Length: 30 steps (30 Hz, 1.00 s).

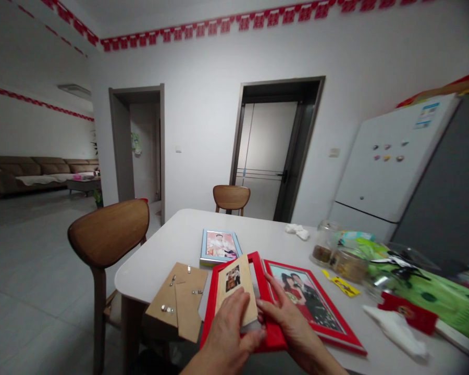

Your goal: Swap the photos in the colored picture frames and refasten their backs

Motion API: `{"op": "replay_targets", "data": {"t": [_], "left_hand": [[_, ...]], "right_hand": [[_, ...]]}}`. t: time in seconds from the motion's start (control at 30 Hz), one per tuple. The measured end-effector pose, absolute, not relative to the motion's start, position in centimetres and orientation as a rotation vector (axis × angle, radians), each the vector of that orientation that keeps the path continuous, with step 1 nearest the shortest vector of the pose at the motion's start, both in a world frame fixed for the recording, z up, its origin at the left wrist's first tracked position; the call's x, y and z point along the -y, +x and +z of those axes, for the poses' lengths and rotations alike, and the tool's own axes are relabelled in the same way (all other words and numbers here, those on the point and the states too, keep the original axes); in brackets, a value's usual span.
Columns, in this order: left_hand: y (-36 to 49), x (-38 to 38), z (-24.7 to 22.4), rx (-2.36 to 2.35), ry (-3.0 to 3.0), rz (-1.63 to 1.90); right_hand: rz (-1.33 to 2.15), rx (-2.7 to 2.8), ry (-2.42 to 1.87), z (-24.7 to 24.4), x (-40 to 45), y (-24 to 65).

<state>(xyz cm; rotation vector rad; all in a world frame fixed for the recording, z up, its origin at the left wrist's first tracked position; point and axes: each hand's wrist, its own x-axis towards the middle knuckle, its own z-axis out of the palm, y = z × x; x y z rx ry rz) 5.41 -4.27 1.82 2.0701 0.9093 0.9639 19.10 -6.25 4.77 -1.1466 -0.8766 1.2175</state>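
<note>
- Head view looks down at a white tabletop (160,260) with both of the person's hands at its near edge.
- Left hand (226,336): its fingers (234,307) are curled around the lower edge of a tan card (234,284), grasping it. A small photo of two people is on the card.
- Right hand (293,325): its fingers (275,297) are extended beside the card, over the side of a red frame (271,336). I cannot tell whether they grip anything.
- The tan card sits on the red frame, between the hands and touching the fingers of both.
- A second red frame (312,307), holding a photo of a couple, lies just right of the first, under the right hand's fingers.
- Left of the hands, a cardboard backing (175,297) with metal clips lies on the tabletop, beside a pale blue frame (220,246).
- Farther right are glass jars (328,250), a yellow packet (346,286), a green package (410,281), a red packet (408,312) and white tissue (394,330).
- A white cloth (297,232) lies near the far edge. Beyond stand wooden chairs (107,234) and a white fridge (391,156).
</note>
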Motion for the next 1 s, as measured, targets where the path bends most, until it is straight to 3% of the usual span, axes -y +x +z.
{"op": "replay_targets", "data": {"t": [0.23,0.37,0.63,1.0], "left_hand": [[3.7,3.0,1.6,-0.901,2.201,1.267],[1.0,1.9,1.7,-1.168,1.906,1.444],[-2.7,1.0,-1.3,-1.427,1.457,1.327],[-3.9,0.3,-3.7,-1.278,1.448,1.229]], "right_hand": [[1.098,1.174,-1.39,3.5,5.5,20.2],[0.727,1.514,-1.802,2.0,5.0,21.9],[0.228,1.815,-2.155,-1.0,4.6,23.3],[0.044,1.912,-2.26,-0.1,5.3,22.2]]}}
